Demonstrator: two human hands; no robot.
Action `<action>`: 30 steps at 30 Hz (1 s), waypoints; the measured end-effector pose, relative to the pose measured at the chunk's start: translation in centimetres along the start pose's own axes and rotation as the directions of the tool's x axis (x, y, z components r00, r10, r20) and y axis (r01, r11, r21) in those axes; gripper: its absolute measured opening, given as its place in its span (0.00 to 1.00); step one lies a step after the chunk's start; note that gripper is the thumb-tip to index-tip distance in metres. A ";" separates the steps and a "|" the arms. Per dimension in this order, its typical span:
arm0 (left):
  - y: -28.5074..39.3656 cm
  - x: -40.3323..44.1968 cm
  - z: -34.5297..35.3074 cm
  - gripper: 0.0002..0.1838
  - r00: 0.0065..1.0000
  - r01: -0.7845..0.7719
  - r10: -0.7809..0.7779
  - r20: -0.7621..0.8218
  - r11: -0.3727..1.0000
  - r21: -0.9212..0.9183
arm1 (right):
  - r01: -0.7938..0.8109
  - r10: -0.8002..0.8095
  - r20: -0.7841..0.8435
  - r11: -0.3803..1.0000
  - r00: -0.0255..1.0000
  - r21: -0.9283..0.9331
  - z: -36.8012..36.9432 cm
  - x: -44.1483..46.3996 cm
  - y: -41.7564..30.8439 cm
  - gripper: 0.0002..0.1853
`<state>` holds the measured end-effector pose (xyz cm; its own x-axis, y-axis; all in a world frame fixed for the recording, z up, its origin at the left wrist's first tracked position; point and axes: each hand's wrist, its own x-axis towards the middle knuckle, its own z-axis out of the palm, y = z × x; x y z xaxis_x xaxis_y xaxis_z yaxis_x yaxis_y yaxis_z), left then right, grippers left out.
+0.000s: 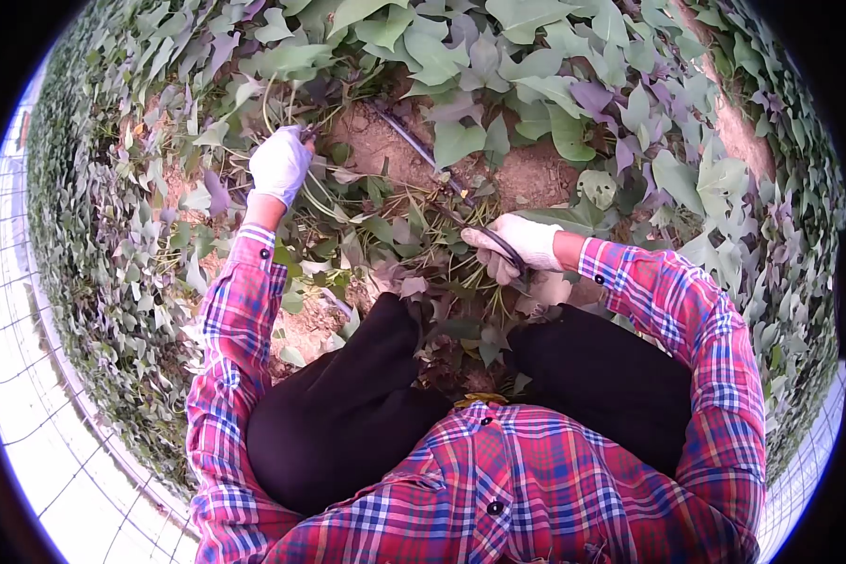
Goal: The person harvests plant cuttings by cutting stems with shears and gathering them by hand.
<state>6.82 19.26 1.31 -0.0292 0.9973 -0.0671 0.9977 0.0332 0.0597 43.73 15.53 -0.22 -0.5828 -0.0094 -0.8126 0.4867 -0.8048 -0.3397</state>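
My left hand (280, 167), in a white glove, is closed around several thin pale-green vine stems (316, 193) that trail down and to the right. My right hand (515, 246), also gloved in white, grips scissors by their dark curved handle (500, 245). The scissors' tips reach left into tangled stems and leaves and are hard to make out. Cut-looking stems and wilted leaves (423, 235) lie between my hands. Just above them, a thin grey-violet tube (412, 141) slants across bare brown soil (376, 150).
Dense broad-leaved green and purple vines (555, 66) surround me. My knees in black trousers (348, 404) are on either side of the low leaves. A wire mesh fence (56, 461) curves along the left edge. A strip of bare soil (738, 122) runs at the upper right.
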 end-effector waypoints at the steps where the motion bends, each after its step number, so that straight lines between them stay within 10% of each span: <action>1: -1.5 -0.1 -2.1 0.16 0.986 0.160 -0.161 0.045 0.987 0.024 | -0.001 -0.012 -0.087 0.989 0.996 -0.149 0.7 -1.4 -0.5 0.24; 4: -7.4 -1.8 -4.5 0.18 0.939 0.337 -0.328 -0.100 0.937 0.092 | -0.039 -0.132 -0.197 0.731 0.971 -0.681 -0.7 0.3 1.6 0.29; 9: -5.7 -2.5 -9.6 0.15 0.912 0.313 -0.223 -0.346 0.920 0.234 | 0.056 -0.389 -0.035 0.221 0.921 -0.974 0.4 -1.5 2.2 0.27; 12: 0.1 -1.3 -9.9 0.09 0.869 -0.213 0.255 -0.424 0.966 0.145 | 0.019 -0.302 -0.053 0.229 0.952 -0.973 1.1 -2.3 4.0 0.27; 14: 5.2 -1.5 -8.0 0.10 0.974 -0.220 0.211 -0.083 0.969 -0.117 | 0.011 -0.230 -0.063 0.306 0.971 -0.952 0.6 -3.2 4.1 0.27; 17: 11.6 -3.9 -2.2 0.07 0.742 -0.670 0.670 -0.029 0.740 -0.055 | -0.079 -0.149 -0.148 0.391 0.978 -0.917 -0.1 -6.4 3.1 0.27; 19: 13.5 -6.3 2.7 0.13 0.590 -0.764 0.733 0.339 0.642 -0.059 | -0.150 -0.076 -0.217 0.507 0.973 -0.849 -0.5 -8.2 2.8 0.24; 21: 11.8 -5.0 1.7 0.17 0.469 -0.457 0.682 0.561 0.731 -0.507 | -0.169 -0.126 -0.282 0.553 0.951 -0.816 -1.3 -9.6 3.3 0.24; 22: 10.7 -7.7 6.1 0.19 0.714 -0.610 0.565 0.414 0.792 -0.027 | -0.218 -0.144 -0.319 0.473 0.937 -0.854 -2.1 -9.8 4.0 0.26; 28: 6.1 -7.0 7.8 0.14 0.777 -0.527 0.509 0.371 0.848 -0.060 | -0.318 -0.174 -0.426 0.437 0.888 -0.841 -6.1 -10.6 6.3 0.33; 30: 6.4 -5.7 4.3 0.14 0.810 -0.410 0.508 0.293 0.848 -0.336 | -0.184 -0.191 -0.370 0.611 0.909 -0.770 -6.2 -11.1 5.7 0.32</action>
<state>13.62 13.46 -2.22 0.5010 0.8058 -0.3157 0.8372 -0.3590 0.4125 57.05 14.69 3.95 -0.3824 0.3647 -0.8490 0.9058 -0.0334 -0.4224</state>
